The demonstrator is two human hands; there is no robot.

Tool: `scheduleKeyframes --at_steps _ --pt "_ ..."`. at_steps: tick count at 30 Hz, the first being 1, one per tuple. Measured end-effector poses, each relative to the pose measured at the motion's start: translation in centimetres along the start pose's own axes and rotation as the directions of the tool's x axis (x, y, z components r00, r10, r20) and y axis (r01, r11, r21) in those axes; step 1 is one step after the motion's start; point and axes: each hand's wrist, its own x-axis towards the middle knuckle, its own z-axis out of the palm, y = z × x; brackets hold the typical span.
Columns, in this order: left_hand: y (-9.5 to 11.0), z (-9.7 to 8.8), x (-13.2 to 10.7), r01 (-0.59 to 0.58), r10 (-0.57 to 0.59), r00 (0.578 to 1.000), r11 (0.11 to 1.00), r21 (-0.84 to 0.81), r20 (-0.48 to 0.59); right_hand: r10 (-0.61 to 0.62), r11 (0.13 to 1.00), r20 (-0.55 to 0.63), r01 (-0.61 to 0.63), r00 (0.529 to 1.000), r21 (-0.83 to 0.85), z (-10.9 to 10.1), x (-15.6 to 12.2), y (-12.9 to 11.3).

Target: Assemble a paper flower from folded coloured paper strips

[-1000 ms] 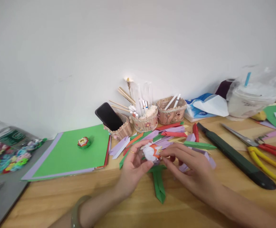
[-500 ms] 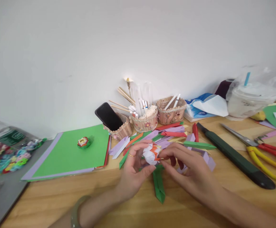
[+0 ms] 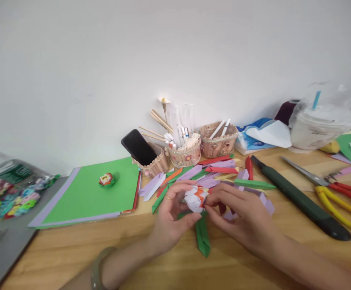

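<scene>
A small folded paper flower (image 3: pixel 195 199), white outside with orange inner petals, is held between both hands above the table. My left hand (image 3: pixel 173 213) curls around its left side, thumb below and fingers above. On its right edge my right hand (image 3: pixel 238 209) pinches with thumb and fingers; the exact spot they grip is partly hidden. Under the hands a folded green paper strip (image 3: pixel 202 237) points toward me. Behind them lies a heap of folded paper strips (image 3: pixel 190 173) in purple, red, green, orange and yellow.
Green and purple paper sheets (image 3: pixel 84 193) carry a small paper flower (image 3: pixel 106 180). Wooden-stick baskets (image 3: pixel 184 156) stand by the wall, one holding a phone (image 3: pixel 139 146). Right are a dark green utility knife (image 3: pixel 302 197), yellow-handled scissors (image 3: pixel 323 189), tissues (image 3: pixel 260 135) and a lidded cup (image 3: pixel 317 129).
The paper flower has turned slightly between my hands and shifted a little right. Both hands keep nearly the same place, and the things on the table stay put.
</scene>
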Motion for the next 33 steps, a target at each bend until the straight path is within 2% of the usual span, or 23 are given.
scheduleKeyframes --at_steps 3,5,11,18,22,27,33 --pt "0.0 0.1 -0.1 0.011 -0.012 1.000 1.000 -0.010 -0.002 -0.128 0.977 -0.081 0.111 0.988 -0.181 0.3 -0.3 0.0" --pt "0.0 0.1 -0.1 0.015 -0.015 1.000 1.000 -0.014 -0.005 -0.174 0.964 -0.095 0.150 0.980 -0.220 0.4 -0.4 -0.1" --pt "0.2 0.0 0.0 0.015 -0.016 1.000 0.999 -0.043 -0.017 0.001 0.992 0.075 -0.010 0.997 0.122 -0.1 0.1 -0.1" --pt "0.2 0.1 0.0 0.035 -0.036 0.999 0.999 -0.025 -0.035 0.058 0.994 0.110 -0.067 0.992 0.080 -0.3 0.3 0.0" --pt "0.1 0.2 0.0 0.051 -0.051 0.997 0.999 0.000 -0.049 0.046 0.999 0.048 -0.047 0.998 0.009 0.0 -0.1 -0.1" --pt "0.0 0.3 0.0 0.026 -0.026 0.997 1.000 -0.003 -0.077 0.016 0.987 0.086 -0.030 0.996 0.160 -0.5 0.1 -0.4" --pt "0.1 0.1 0.1 0.004 -0.005 0.999 1.000 -0.020 -0.045 0.062 0.941 0.199 -0.124 0.978 0.316 -1.6 1.3 -0.2"
